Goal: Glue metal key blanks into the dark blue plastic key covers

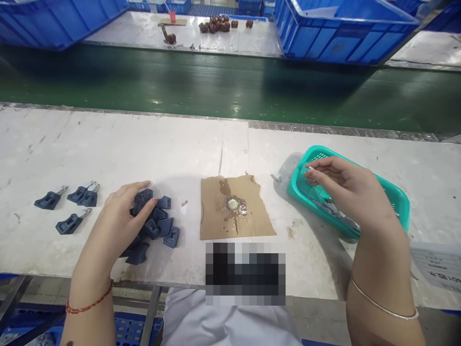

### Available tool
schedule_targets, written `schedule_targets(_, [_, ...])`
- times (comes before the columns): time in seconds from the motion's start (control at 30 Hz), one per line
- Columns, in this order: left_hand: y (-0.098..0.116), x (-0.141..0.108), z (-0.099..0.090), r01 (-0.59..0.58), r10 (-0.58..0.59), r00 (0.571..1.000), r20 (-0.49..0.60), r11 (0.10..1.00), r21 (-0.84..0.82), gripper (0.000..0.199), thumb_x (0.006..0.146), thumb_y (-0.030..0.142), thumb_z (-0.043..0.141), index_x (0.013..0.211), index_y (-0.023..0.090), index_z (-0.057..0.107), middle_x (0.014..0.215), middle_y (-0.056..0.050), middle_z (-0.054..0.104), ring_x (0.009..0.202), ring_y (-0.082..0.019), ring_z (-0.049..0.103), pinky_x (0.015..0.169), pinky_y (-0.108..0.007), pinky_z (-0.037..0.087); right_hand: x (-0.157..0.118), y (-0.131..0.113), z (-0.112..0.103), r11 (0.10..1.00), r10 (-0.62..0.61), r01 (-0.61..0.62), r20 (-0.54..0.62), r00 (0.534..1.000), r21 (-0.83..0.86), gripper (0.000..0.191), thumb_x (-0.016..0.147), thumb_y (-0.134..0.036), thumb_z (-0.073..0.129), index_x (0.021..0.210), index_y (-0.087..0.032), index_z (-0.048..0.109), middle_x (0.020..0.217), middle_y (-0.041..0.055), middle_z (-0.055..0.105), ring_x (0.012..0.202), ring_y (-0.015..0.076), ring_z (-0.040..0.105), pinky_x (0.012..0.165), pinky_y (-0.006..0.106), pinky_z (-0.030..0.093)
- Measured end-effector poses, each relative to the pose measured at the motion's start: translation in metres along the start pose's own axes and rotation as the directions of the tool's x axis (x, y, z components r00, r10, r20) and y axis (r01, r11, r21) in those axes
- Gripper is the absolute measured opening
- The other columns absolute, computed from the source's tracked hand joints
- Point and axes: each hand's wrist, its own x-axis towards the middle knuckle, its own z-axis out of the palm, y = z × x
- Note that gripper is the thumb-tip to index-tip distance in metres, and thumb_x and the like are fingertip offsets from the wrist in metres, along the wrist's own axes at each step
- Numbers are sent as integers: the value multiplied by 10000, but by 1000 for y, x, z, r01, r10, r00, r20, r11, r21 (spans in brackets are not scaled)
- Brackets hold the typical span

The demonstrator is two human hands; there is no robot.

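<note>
My left hand rests over a pile of dark blue plastic parts, thumb and fingers apart around some of them; whether it grips one is unclear. Above the teal basket, my right hand pinches a small pale piece between thumb and fingers. Grey metal pieces lie in the basket under it. Between my hands, a brown cardboard piece carries a small round cap with wet, glossy liquid around it. On the left lie several blue parts with metal clips.
Beyond the white table runs a green conveyor belt. Large blue crates stand past it, with brown round items between them. A clear bag touches the basket, and a printed sheet lies at right.
</note>
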Motion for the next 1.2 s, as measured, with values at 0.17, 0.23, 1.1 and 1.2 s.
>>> schedule_targets(0.17, [4,5,-5,83,-86,993,75,995,46,522,1009,479,455,1365,133,617,1357,-193,598,1126,-390,649,907,-495,554,-9,-16,25,806,-117,45,84,990,590,174,922,-382,713,1029,-265,785,741,6,641,690,155,611,630,296,519])
schedule_targets(0.23, [6,7,-7,97,-107,991,79,988,118,527,1013,488,421,1326,118,628,1338,-205,595,1112,-400,655,920,-515,546,-12,-22,37,720,-115,-32,165,980,693,178,914,-389,727,1001,-260,814,719,3,627,657,134,578,578,267,486])
schedule_targets(1.1, [68,-46,49,377,16,926,378,64,-924,229,924,380,714,1052,203,782,1087,-105,818,839,-176,734,721,-233,597,-23,-36,92,694,-116,-210,395,911,689,324,892,-505,741,893,-189,672,633,-23,628,548,95,510,521,231,388])
schedule_targets(1.2, [70,-49,65,428,48,902,428,16,-904,306,922,416,730,1118,188,784,1108,-120,813,885,-178,749,776,-230,619,-23,-33,95,753,-157,-128,366,917,645,279,927,-464,698,936,-187,665,649,-27,612,589,105,528,562,238,399])
